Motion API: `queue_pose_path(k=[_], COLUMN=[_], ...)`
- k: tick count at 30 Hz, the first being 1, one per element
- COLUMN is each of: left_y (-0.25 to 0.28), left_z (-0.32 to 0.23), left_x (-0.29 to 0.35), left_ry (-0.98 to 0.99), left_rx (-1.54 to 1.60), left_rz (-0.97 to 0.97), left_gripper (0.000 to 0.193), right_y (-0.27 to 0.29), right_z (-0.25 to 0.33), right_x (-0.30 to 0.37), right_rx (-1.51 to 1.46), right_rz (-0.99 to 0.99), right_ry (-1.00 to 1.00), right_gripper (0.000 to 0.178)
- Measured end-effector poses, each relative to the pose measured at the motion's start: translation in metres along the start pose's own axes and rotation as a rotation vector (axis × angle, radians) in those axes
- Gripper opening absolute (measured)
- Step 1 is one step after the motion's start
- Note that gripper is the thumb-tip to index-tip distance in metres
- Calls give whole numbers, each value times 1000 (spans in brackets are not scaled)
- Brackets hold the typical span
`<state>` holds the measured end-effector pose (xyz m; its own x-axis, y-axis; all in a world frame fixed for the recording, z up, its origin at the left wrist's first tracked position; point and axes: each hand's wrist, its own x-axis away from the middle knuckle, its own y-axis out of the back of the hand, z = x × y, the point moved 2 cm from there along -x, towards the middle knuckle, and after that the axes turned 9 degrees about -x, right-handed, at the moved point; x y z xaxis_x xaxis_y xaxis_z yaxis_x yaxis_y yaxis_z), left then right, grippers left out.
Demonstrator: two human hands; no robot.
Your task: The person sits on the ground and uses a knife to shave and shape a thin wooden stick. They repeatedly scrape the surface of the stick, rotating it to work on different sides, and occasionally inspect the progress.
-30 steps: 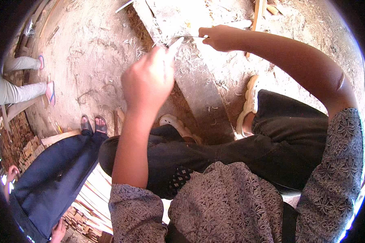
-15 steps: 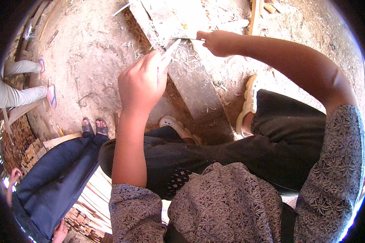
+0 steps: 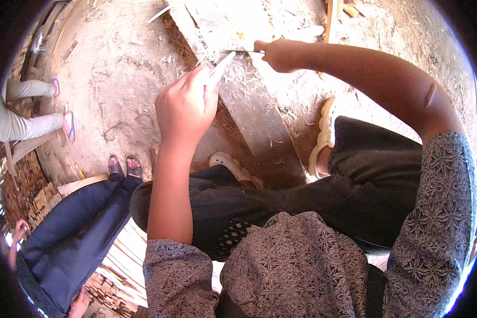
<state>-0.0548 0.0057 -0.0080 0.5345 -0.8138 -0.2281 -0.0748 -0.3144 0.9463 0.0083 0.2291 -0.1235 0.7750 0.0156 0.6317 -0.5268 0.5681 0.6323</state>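
The left hand (image 3: 185, 108) is curled almost fully closed around a thin pale wooden stick (image 3: 221, 63), with only the stick's upper end showing past the fingers. That end slants up and to the right over a long grey wooden plank (image 3: 249, 100). The right hand (image 3: 282, 54) is clenched into a tight fist around the handle of a slim knife (image 3: 238, 51), whose narrow blade points left from the fist and reaches toward the tip of the stick. Whether blade and stick actually touch cannot be told; they lie very close together above the upper part of the plank.

The plank runs diagonally from the top of the view down toward the person's feet, and it is littered with pale shavings (image 3: 270, 143). More shavings and chips lie on the sandy ground (image 3: 116, 90) around it. The person sits with knees apart in dark trousers (image 3: 312, 196), a light shoe (image 3: 326, 135) to the right of the plank's lower end and another (image 3: 233, 164) to its left.

To the left, a second person in dark blue trousers (image 3: 74, 233) sits just beside, 2 feet in sandals (image 3: 124, 167) resting on the ground. Farther left, a third person's pale trouser legs (image 3: 21, 114) stretch in from the edge. A heap of thin light wooden strips (image 3: 124, 265) lies at lower left, beside the blue trousers.
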Motion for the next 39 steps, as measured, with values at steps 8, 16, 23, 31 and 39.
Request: queue_pose_path(k=[8,16,23,31,39], left_y=[-8,-77,-107,-87,-67], left_z=[63,48,48,12,-81], left_x=[10,10,31,79,137], left_ry=[297,444,346,444,712], left_rx=[290,751,650,798,1059], left_rz=[-215,-35,39,-154,2], left_gripper=[24,32,14,34,31], right_y=[35,92,73,50,42], right_z=[-14,-67,-64,-20,34], right_x=[27,103,122,136,160], right_rx=[40,-28,9,203,-374], right_rz=[13,60,-131,260,-159], right_ry=[-9,-37,219,219,420], right_gripper=[40,48,50,59,29])
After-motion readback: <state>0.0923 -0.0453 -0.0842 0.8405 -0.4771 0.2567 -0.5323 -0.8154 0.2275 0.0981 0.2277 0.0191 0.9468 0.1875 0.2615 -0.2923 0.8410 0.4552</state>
